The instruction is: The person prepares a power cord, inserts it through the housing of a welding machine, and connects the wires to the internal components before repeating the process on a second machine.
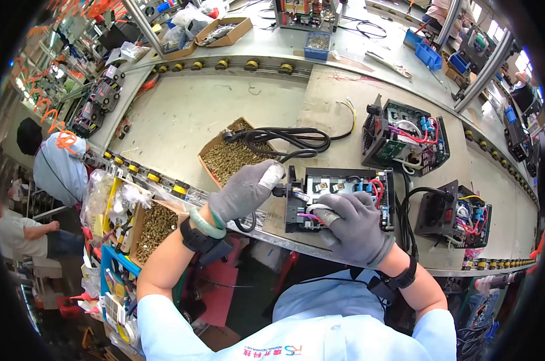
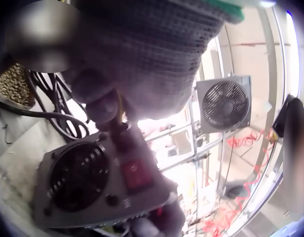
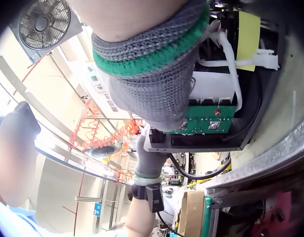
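A black metal housing (image 1: 338, 180) with a circuit board and coloured wires inside stands open-topped at the bench's front edge. Its end panel (image 2: 124, 200) carries a fan (image 2: 79, 170) and a red switch (image 2: 137, 174). My gloved left hand (image 1: 245, 191) pinches a black power cord right at the outside of this panel. Over the housing's near side, my gloved right hand (image 1: 358, 224) curls its fingers onto the wires (image 1: 308, 216) just inside the same panel. The right fingertips are partly hidden in the housing.
A cardboard box of small brass-coloured parts (image 1: 233, 157) and a coiled black cable (image 1: 296, 141) lie beyond the left hand. Two similar open units (image 1: 405, 135) stand to the right. Another box of parts (image 1: 155, 231) sits at the lower left, past the bench's metal edge.
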A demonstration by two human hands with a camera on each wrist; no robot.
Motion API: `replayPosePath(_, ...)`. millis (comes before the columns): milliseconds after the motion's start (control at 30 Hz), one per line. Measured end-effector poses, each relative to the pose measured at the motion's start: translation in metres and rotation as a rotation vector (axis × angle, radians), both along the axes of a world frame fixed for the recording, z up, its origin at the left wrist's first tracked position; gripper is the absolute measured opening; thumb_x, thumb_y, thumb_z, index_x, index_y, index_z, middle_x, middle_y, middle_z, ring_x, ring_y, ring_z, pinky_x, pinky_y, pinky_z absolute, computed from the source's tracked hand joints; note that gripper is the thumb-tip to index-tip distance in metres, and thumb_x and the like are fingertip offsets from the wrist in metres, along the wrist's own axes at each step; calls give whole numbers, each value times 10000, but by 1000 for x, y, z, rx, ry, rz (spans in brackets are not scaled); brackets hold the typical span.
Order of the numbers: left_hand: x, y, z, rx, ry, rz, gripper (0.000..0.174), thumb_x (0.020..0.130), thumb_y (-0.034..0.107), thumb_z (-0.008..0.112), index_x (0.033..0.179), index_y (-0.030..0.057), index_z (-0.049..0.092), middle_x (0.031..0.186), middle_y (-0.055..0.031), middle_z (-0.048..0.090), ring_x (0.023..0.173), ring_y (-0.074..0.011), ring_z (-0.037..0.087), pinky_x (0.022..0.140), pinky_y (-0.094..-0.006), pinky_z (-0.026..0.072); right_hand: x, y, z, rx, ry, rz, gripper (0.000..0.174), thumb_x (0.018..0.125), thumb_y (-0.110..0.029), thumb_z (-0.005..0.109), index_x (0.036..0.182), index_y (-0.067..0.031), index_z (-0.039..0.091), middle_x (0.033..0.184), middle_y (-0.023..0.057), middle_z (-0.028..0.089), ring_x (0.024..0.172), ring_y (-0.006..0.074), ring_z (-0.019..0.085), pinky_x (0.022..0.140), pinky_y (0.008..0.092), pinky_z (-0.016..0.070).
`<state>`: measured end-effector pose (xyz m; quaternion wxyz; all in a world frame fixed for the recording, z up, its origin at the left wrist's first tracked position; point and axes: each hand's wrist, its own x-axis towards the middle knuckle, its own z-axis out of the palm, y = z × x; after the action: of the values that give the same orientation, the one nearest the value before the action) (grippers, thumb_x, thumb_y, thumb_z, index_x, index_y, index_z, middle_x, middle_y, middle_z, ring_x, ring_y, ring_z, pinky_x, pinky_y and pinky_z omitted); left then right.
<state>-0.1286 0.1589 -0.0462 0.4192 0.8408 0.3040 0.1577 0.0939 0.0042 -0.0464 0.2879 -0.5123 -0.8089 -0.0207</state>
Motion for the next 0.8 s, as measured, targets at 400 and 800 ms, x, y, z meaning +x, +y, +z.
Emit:
replayPosePath(400,-18,-28,-14,-993,-463,291,541,1053,502,405,1274,36,570,1119,-40,634,1032,-111,581,923,-299,481,-11,81,44,-143,-111,39,268,760,-213,750,1011,-122,742,1215,81,634,1062,293,605,931,426,468)
replayPosePath(800,-83,-18,17,766,230,226,250,875,82,643,1125,91,643,843,-146,659,801,-371,647,702,-456,521,-26,84,37,-462,-482,8,157,844,-173,651,911,-50,722,1107,111,650,1014,301,645,810,423,533)
